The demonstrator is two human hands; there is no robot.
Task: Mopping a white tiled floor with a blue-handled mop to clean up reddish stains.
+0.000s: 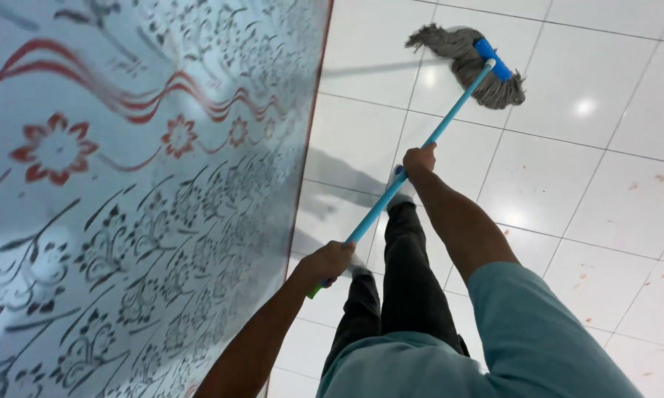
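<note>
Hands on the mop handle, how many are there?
2: the left hand grips the handle near its lower end, and the right hand grips it midway, toward the mop head.

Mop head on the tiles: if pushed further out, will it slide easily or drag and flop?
The mop head is loose grey strands, so probably floppy, trailing behind the push. The glossy white floor tiles suggest it slides easily. The blue handle, gripped by left hand and right hand, looks stiff.

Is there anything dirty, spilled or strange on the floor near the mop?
Yes. Small reddish-orange spots are scattered over the white tiled floor, mostly right of the grey mop head. They stand out against the glossy tiles. What they are cannot be told.
</note>
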